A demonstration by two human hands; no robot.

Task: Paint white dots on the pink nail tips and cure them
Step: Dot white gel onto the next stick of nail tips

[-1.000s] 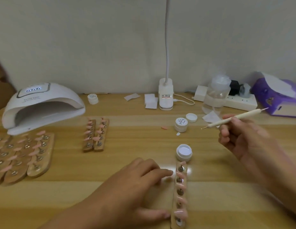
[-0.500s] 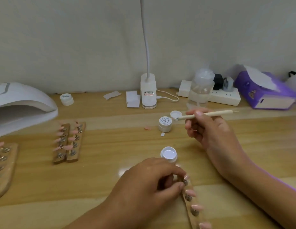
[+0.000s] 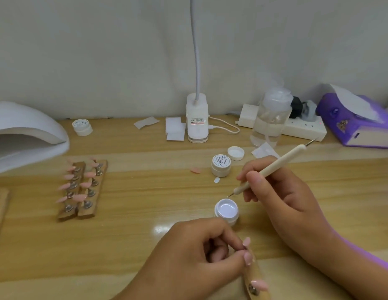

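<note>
- A dotting tool (image 3: 282, 161) is gripped like a pen by the right hand (image 3: 282, 198), with the fingers curled round its lower shaft.
- The tool's fine metal tip is held just above and beside the rim of an open jar of white gel (image 3: 226, 210); no contact can be made out.
- The upper end of a wooden strip (image 3: 254, 274) is pinched between thumb and curled fingers of the left hand (image 3: 195, 256), at the near edge of the worktop (image 3: 145, 213).
- Pink nail tips (image 3: 261, 285) are mounted along that strip, just in front of the open jar.
- Two more strips of pink tips (image 3: 82, 189) are laid side by side to the left, near a white curing lamp (image 3: 26, 135).
- A closed jar (image 3: 220, 165) and a loose lid (image 3: 235, 153) are set behind the open jar.
</note>
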